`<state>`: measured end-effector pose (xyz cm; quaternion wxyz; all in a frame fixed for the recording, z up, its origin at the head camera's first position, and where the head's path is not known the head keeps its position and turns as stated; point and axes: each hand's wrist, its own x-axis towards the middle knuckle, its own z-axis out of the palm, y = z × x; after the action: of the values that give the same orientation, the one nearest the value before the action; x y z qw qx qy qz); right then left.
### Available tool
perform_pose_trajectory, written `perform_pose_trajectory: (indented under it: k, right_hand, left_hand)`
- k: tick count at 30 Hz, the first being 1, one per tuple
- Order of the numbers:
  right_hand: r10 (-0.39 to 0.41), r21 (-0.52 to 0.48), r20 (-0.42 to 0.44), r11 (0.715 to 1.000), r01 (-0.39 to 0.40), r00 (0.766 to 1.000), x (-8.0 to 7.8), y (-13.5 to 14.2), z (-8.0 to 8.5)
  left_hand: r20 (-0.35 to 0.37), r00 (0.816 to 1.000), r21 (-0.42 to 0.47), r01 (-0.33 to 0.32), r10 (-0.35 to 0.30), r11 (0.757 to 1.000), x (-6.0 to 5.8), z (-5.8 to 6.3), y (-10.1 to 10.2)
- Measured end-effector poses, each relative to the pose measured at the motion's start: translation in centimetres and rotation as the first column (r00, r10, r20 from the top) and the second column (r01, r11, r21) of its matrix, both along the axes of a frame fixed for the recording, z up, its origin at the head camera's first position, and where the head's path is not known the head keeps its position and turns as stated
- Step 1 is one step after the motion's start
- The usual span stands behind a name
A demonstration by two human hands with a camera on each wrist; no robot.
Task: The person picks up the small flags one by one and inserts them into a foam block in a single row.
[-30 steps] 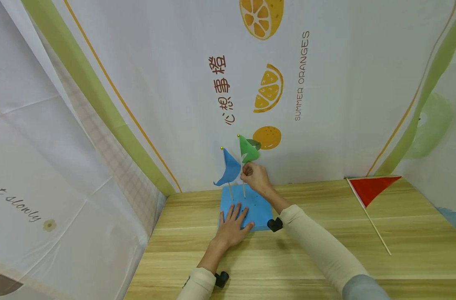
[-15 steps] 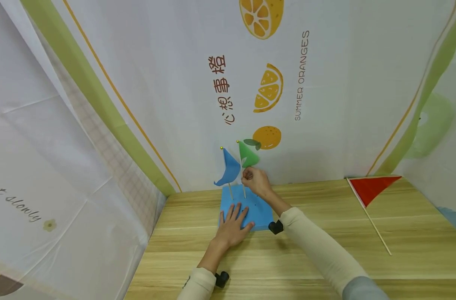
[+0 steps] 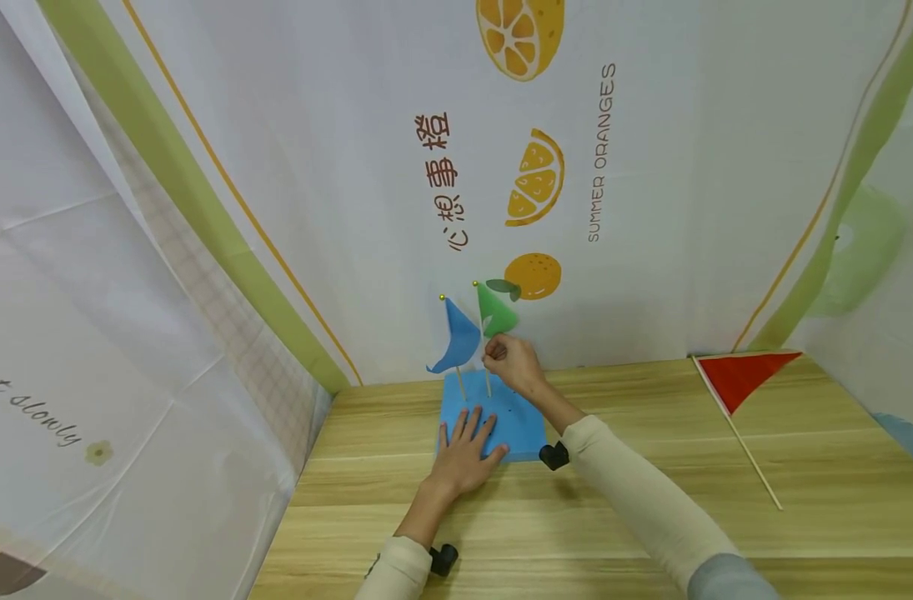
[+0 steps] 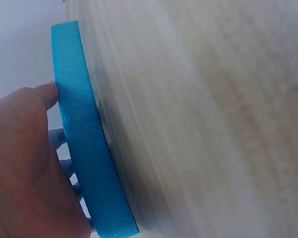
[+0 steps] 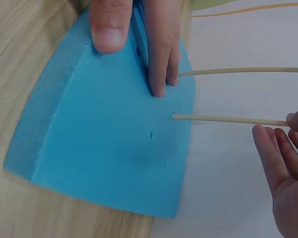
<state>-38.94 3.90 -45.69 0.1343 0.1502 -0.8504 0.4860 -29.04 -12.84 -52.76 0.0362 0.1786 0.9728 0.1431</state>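
A blue foam block [image 3: 522, 432] with small holes in its top lies flat on the table. My left hand [image 3: 462, 460] rests spread on its near left part, thumb at the near edge. Between thumb and fingers, my right hand [image 3: 514, 363] pinches the thin wooden stick of a green flag [image 3: 497, 310]. The lower tip of that stick [image 5: 228, 119] meets a hole in the foam, in the right wrist view. To its left a blue flag [image 3: 464, 337] stands unaided in the block, leaning slightly. In the left wrist view the block's side [image 4: 89, 134] shows beside my thumb.
A red flag [image 3: 747, 377] on a wooden stick lies on the table [image 3: 621, 500] at the right. Right behind the block and flags hangs a white printed cloth [image 3: 336, 208]. Another cloth [image 3: 141, 350] borders the table on the left.
My right hand and the green flag have come down slightly, mostly in the first half second; since then they barely move. The left hand keeps its place on the block.
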Motion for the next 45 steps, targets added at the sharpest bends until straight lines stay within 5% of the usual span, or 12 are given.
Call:
perform_pose_trajectory:
  k: [11, 32, 45]
  right_hand:
    - [0.030, -0.014, -0.023, 0.999, -0.031, 0.999, 0.8, 2.5, 0.1]
    - [0.024, 0.002, -0.035, 1.000, -0.024, 0.999, 3.2, 12.4, -1.0]
    - [-0.108, 0.178, -0.075, 0.977, 0.120, 0.991, 4.7, 19.9, -2.5]
  left_hand:
    - [-0.002, 1.000, 0.010, 0.002, -0.002, 1.000, 0.0, -0.3, -0.1]
    - [-0.007, 1.000, 0.018, 0.005, -0.005, 1.000, 0.2, -0.1, 0.0]
    - [-0.015, 1.000, 0.027, 0.008, -0.008, 1.000, 0.2, -0.1, -0.1]
